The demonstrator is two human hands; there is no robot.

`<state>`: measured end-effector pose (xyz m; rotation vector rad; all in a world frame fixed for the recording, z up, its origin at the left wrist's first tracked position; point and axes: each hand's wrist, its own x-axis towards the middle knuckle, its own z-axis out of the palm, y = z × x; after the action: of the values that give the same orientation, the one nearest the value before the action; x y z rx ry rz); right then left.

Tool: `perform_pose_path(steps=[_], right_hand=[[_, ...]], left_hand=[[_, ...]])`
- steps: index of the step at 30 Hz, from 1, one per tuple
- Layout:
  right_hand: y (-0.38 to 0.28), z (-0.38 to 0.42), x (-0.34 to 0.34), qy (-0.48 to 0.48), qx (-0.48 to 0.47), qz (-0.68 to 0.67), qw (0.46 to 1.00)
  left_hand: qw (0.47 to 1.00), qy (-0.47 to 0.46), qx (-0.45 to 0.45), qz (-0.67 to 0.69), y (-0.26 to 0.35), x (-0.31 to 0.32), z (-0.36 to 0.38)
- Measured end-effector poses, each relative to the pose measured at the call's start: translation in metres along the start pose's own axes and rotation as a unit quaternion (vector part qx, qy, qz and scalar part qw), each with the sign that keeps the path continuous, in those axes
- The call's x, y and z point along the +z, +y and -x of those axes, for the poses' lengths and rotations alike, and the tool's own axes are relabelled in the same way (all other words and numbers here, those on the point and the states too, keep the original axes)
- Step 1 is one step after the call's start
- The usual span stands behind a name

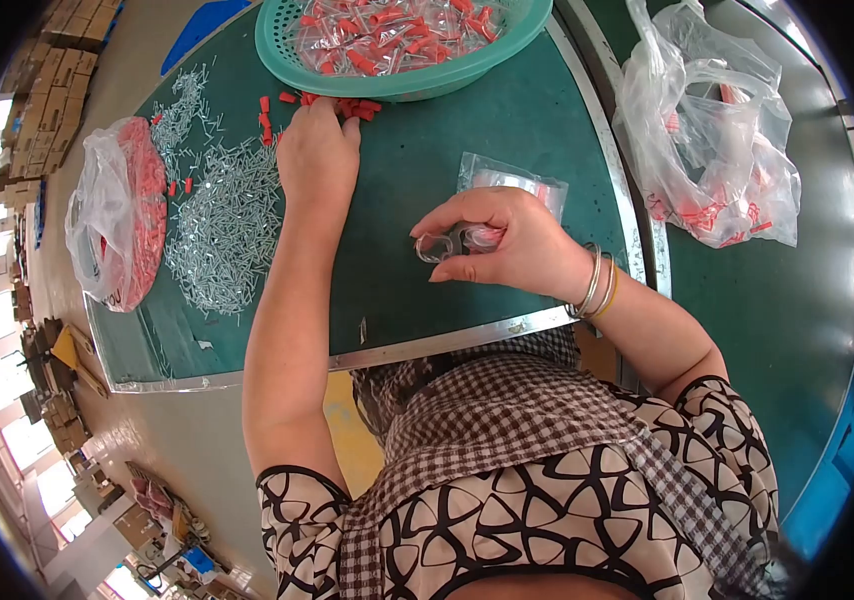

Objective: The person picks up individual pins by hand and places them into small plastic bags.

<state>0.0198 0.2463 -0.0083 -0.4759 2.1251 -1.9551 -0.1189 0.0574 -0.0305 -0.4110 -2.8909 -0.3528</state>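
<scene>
My left hand [319, 150] reaches to the far side of the table, its fingers curled down onto a small group of short red plastic plugs [362, 108] beside the basket. Its fingertips are partly hidden among them. Nearer the front edge, my right hand [517, 235] is curled around a small clear plastic bag [434, 247]. The bag's mouth forms a round opening between thumb and index finger, and something reddish shows inside the palm. Under and behind that hand lies a flat stack of clear bags [492, 175].
A green basket [287, 75] full of bagged red pieces stands at the back. Loose screws [227, 225] are heaped at left, beside a bag of red pieces [144, 210]. A white plastic bag [707, 150] rests on the right-hand surface. A metal edge [447, 340] borders the table.
</scene>
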Motion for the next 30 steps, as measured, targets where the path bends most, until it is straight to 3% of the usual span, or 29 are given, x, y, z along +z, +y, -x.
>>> perform_pose_path(steps=[4,13,16,22,30], right_hand=[[0.000,0.000,0.000,-0.005,0.006,-0.007,1.000],[0.002,-0.001,0.000,0.000,0.004,-0.009,1.000],[0.000,-0.001,0.000,0.000,0.009,-0.002,1.000],[-0.001,-0.001,-0.001,0.005,0.025,-0.015,1.000],[0.000,0.000,-0.001,0.014,0.032,-0.035,0.999]], left_hand=[[0.998,-0.037,-0.021,-0.042,0.003,-0.004,-0.007],[0.998,0.040,-0.037,0.034,0.000,-0.003,0.002],[0.997,0.055,-0.006,0.050,0.002,-0.003,0.000],[0.994,0.058,-0.037,0.088,0.002,0.008,-0.006],[0.998,0.047,-0.034,0.020,0.001,0.007,-0.010]])
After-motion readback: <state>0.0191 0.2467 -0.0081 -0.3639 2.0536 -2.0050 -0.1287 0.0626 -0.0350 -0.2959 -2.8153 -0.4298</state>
